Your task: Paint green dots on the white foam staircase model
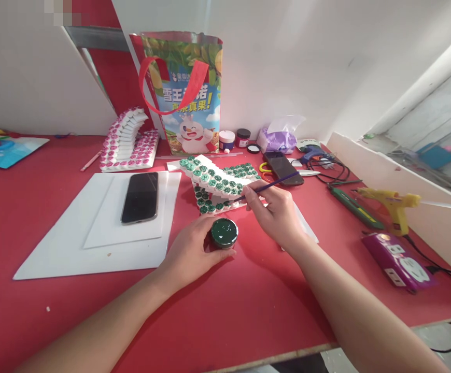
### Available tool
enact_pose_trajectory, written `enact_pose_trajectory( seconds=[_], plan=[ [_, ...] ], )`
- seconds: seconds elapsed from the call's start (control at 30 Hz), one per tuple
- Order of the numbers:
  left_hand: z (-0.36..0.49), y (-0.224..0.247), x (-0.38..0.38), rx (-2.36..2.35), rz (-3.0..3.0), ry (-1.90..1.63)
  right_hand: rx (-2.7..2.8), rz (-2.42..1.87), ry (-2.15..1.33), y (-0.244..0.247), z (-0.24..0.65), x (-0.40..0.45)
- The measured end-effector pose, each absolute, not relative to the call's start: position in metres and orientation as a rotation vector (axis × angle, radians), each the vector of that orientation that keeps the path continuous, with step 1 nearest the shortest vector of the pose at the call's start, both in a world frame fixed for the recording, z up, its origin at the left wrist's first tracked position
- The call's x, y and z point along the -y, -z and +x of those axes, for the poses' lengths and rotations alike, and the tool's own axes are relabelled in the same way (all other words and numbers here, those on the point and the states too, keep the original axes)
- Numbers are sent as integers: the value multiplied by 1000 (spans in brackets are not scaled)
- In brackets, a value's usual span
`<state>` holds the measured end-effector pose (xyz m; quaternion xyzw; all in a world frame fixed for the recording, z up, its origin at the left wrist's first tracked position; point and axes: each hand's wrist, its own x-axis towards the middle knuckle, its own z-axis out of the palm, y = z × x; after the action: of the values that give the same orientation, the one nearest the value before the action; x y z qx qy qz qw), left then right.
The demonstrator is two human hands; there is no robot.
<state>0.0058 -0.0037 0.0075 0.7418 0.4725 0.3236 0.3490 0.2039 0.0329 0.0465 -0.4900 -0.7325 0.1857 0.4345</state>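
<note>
My left hand point(194, 241) is wrapped round a small jar of dark green paint point(224, 232), its open top facing up. In my right hand point(274, 210) a thin dark paintbrush point(275, 183) is pinched, its tip down among the round pieces of a white craft model point(220, 181). Rows of small round knobs cover this curved model; many are painted green, and some low ones near the brush look white. My right fingers hide part of the model's right side.
Behind stands a similar model with pink knobs point(128, 142), beside a colourful bag point(188, 98). White boards point(62, 233) with a phone point(140, 197) lie left. Right are another phone point(283, 168), a green cutter point(355, 207), a yellow glue gun point(394, 207), a purple box point(398, 261) and cables.
</note>
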Motion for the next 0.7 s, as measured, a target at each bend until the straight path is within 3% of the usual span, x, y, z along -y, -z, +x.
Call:
enact_pose_trajectory(
  seconds=[0.7],
  plan=[
    [6,-7,4,-1234,1924,-836,1879,-1223,-435,-50,208,-34]
  ],
)
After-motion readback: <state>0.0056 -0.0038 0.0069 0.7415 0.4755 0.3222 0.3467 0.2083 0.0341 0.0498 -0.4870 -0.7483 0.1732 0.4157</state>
